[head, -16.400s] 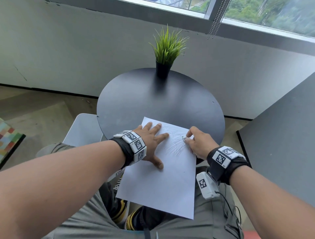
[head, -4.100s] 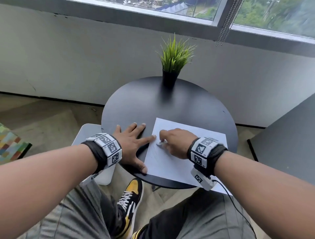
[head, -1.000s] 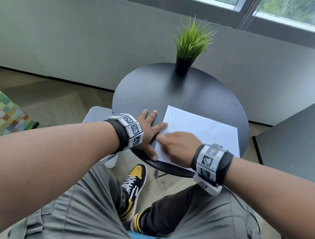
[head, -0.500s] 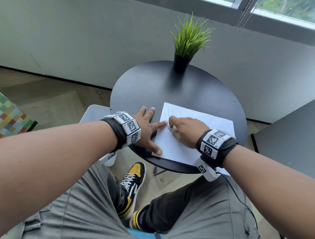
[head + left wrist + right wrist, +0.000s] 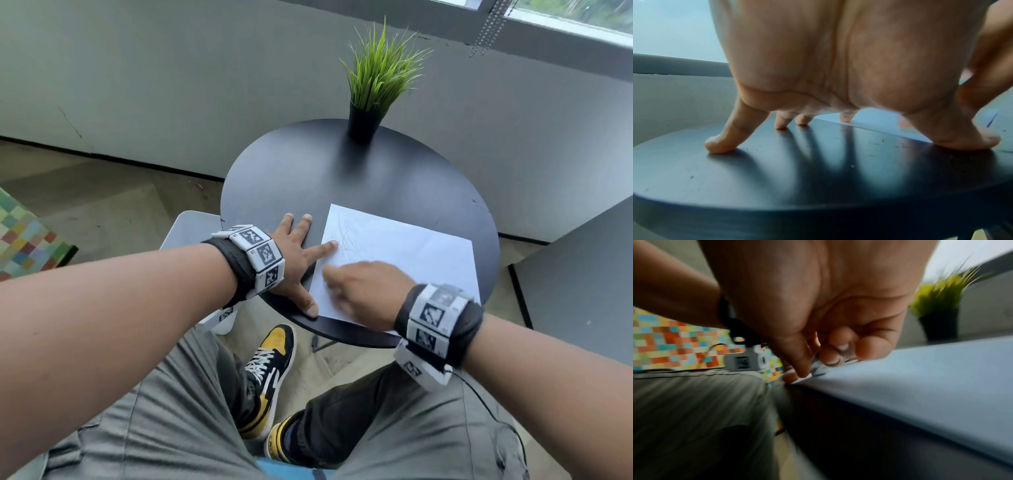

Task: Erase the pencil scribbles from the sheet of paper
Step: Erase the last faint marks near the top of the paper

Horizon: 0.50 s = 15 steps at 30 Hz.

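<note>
White paper (image 5: 404, 253) lies flat on round black table (image 5: 342, 178), near edge; faint pencil scribbles (image 5: 344, 236) at its far-left corner. L hand (image 5: 291, 253) spread flat, index tip on paper. R hand (image 5: 363, 294), blurred, pinches eraser (image 5: 818, 368) against sheet.

A round black table (image 5: 376, 178) stood before a grey wall (image 5: 171, 75) under a window (image 5: 565, 13). A potted plant (image 5: 373, 85) occupied its far edge. Daylight entered.

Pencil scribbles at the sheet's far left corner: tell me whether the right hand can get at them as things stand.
Probably yes. The scribbles lie uncovered just beyond the right hand, which is already on the sheet; only the left hand index fingertip rests at their edge.
</note>
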{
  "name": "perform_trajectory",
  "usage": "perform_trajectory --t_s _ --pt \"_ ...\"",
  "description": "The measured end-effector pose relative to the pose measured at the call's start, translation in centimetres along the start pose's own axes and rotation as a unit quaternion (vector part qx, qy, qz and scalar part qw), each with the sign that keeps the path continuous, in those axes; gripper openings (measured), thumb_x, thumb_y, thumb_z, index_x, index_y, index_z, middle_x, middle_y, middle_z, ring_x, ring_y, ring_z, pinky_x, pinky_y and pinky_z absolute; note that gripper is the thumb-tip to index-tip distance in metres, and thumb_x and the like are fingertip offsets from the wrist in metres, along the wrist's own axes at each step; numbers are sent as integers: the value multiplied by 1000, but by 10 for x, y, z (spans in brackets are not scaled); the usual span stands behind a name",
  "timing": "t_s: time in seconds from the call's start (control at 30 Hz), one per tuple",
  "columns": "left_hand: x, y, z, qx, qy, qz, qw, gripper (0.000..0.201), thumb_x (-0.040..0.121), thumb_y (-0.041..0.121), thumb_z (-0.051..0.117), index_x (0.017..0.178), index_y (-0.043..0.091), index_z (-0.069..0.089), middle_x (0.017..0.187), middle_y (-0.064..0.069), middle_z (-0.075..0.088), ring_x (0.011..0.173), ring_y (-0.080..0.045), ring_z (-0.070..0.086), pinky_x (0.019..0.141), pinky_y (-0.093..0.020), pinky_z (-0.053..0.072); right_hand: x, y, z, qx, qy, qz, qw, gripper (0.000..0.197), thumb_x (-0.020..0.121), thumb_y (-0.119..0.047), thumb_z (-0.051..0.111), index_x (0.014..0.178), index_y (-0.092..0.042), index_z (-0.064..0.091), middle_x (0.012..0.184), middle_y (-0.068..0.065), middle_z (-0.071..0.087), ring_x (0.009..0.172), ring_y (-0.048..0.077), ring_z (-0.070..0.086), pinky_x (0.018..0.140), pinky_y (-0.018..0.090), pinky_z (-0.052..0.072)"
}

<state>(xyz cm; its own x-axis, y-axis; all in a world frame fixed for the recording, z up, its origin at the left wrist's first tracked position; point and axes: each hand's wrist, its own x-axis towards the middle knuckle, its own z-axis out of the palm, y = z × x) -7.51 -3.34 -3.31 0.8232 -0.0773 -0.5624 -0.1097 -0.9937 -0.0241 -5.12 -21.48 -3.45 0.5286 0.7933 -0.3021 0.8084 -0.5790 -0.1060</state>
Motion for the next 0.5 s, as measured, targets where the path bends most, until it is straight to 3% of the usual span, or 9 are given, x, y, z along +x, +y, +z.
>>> perform_trajectory --t_s 0.07,0.23,0.4,0.5 --pt "1 1 1 2 5 1 1000 129 61 88 67 154 50 -14 164 -11 -27 151 -42 -19 110 -73 18 -11 -16 5 9 -9 -26 1000 15 97 -35 37 97 -21 42 88 2 60 78 30 55 67 41 49" --pt "3 -1 2 -2 9 2 1000 132 58 89 67 154 50 -14 164 -12 -25 150 -44 -17 112 -72 15 9 17 -1 60 40 116 991 27 99 -38 36 120 -23 44 104 17 63 90 36 58 73 39 46" --pt "6 -1 5 5 17 2 1000 131 58 90 64 154 49 -15 164 -15 -24 150 -47 -15 115 -68 14 -14 -23 13 42 -24 40 998 15 98 -34 35 94 -19 36 84 12 56 76 36 54 63 40 45" --pt "8 -3 6 -8 16 9 1000 132 56 90 65 154 50 -14 164 -15 -25 149 -47 -17 115 -69 13 0 2 2 42 2 116 992 18 97 -37 34 99 -20 40 94 15 60 81 36 56 70 40 47"
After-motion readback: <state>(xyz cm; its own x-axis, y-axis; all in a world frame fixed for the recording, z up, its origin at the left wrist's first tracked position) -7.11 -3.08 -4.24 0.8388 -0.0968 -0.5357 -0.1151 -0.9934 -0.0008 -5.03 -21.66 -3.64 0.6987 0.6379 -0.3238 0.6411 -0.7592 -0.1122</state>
